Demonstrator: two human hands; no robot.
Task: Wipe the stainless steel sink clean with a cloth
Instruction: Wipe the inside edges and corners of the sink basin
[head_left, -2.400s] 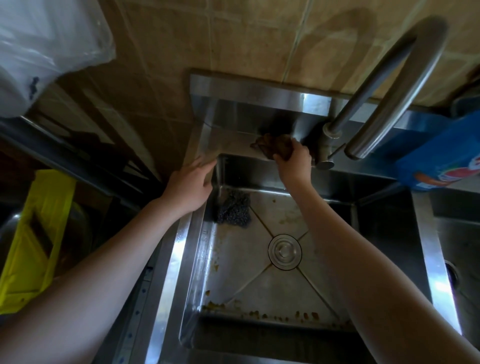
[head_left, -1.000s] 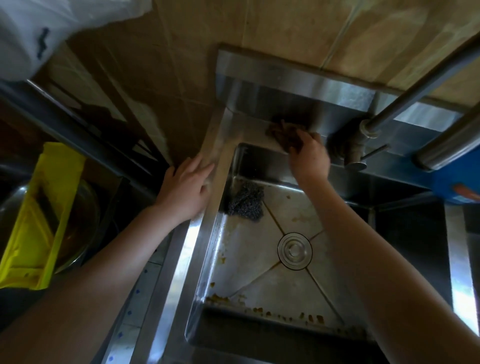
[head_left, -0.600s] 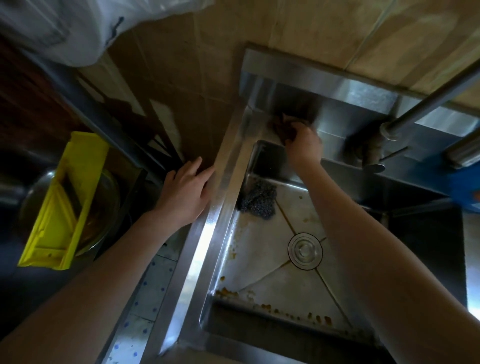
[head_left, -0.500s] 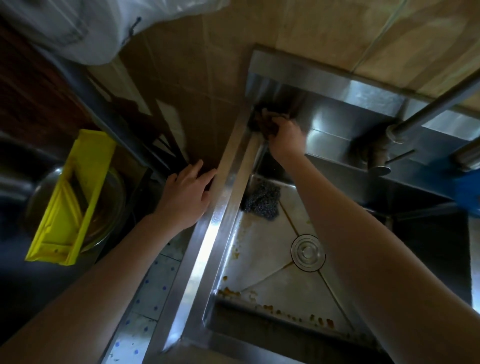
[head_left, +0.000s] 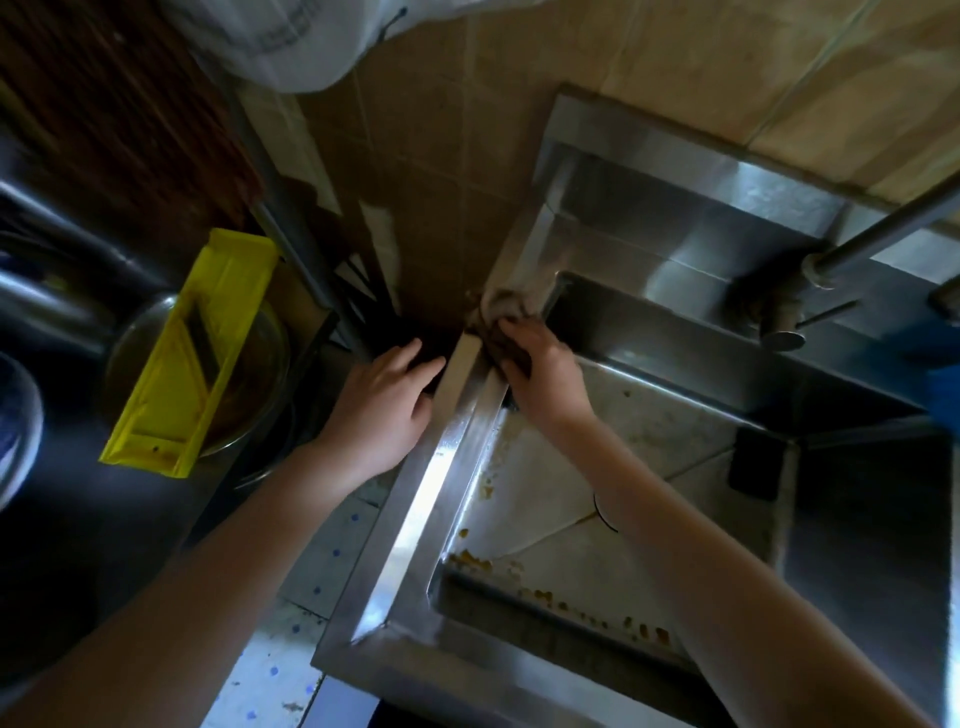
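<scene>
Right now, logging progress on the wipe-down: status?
Left hand rests against sink rim. Right hand holds cloth on rim's back-left corner. Brown bits on basin floor.

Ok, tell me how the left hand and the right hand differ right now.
The left hand holds nothing; the right hand grips the cloth. The left hand's fingers lie nearly straight; the right hand's curl over the cloth. The left hand sits at the outer edge of the sink rim; the right hand is on the basin side. Both are bare, at the left rim.

Yellow slicer (head_left: 189, 353), brown cloth (head_left: 494, 332), silver sink (head_left: 415, 519)
</scene>
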